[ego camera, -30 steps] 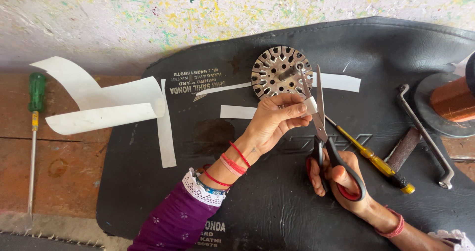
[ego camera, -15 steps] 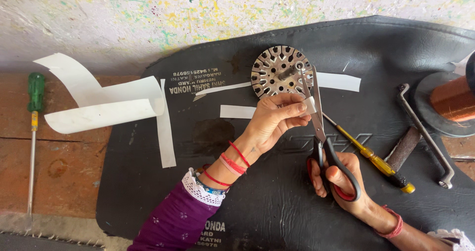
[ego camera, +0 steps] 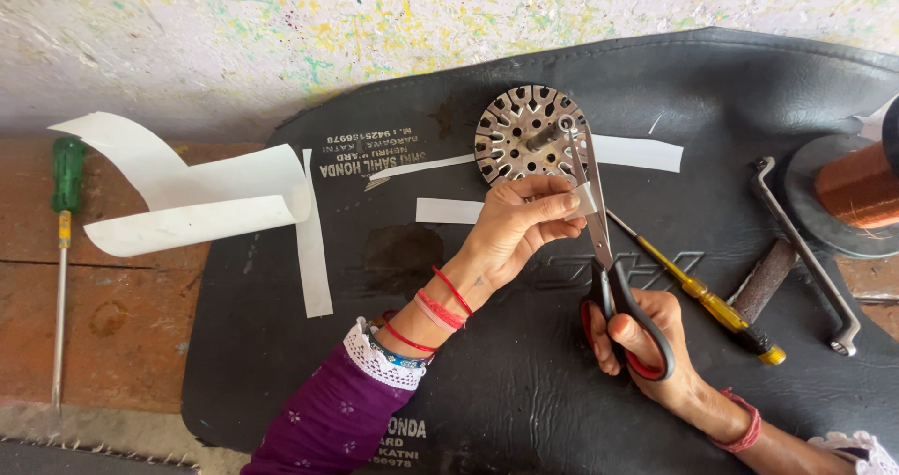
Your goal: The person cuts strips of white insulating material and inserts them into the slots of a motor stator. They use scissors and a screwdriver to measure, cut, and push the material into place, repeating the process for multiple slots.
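A green screwdriver (ego camera: 64, 213) lies far left of the slotted metal disc (ego camera: 530, 135). Just below the disc, the left hand (ego camera: 520, 227) pinches a white paper strip (ego camera: 585, 200). Beside it, the right hand (ego camera: 646, 344) grips scissors (ego camera: 609, 260), whose blades are nearly closed on the strip.

bright, even daylight, soft and diffuse, no harsh glare. faint short shadows under the left hand (ego camera: 510, 227) and the curled white paper strips (ego camera: 201, 199). dull sheen on the black mat (ego camera: 524, 391). sharp focus throughout, no motion blur. slight wide-angle bending toward the edges.
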